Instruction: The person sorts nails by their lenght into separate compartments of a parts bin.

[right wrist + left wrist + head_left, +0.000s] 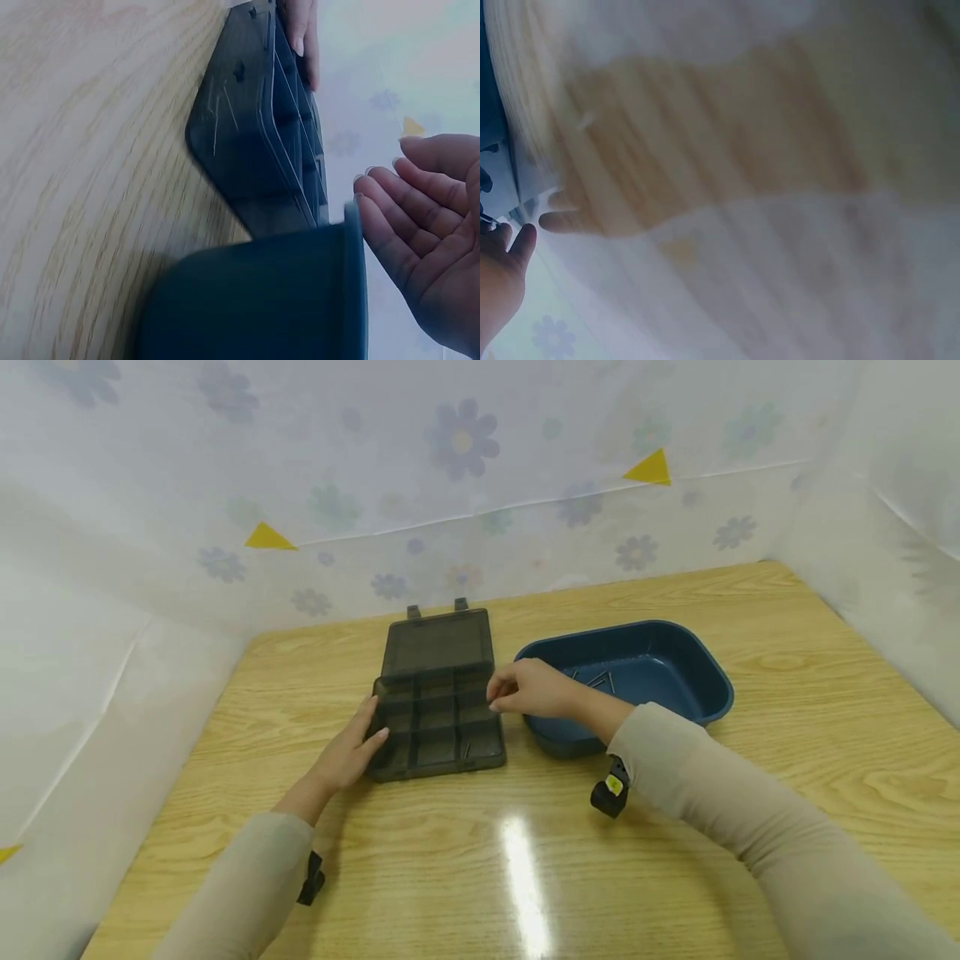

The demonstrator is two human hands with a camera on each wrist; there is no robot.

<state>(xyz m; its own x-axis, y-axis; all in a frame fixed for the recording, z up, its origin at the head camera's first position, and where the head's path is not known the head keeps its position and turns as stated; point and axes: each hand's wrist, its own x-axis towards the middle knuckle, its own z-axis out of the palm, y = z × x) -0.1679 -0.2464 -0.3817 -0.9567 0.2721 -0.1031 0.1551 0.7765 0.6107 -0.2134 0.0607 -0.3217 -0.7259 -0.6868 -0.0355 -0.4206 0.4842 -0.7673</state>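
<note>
A dark see-through compartment box (pixel 414 758) lies with its lid (pixel 438 642) folded back on the table. My left hand (pixel 347 752) rests on the box's left rim, thumb over the edge and fingers fairly straight. Thin metal pieces like screws or nails (pixel 467 750) lie in the near right compartment. My right hand (pixel 536 687) hovers between the box and a blue bin (pixel 693 681). Its fingers bend loosely; in the right wrist view the thumb is apart from them and the palm shows nothing held. Several similar thin metal pieces (pixel 597 680) lie in the bin.
The wood-grain table (pixel 420 860) ends at a white flowered curtain (pixel 465 510) behind and at the sides. The bin stands just right of the box. Two lid latches (pixel 461 604) stick up at the far end.
</note>
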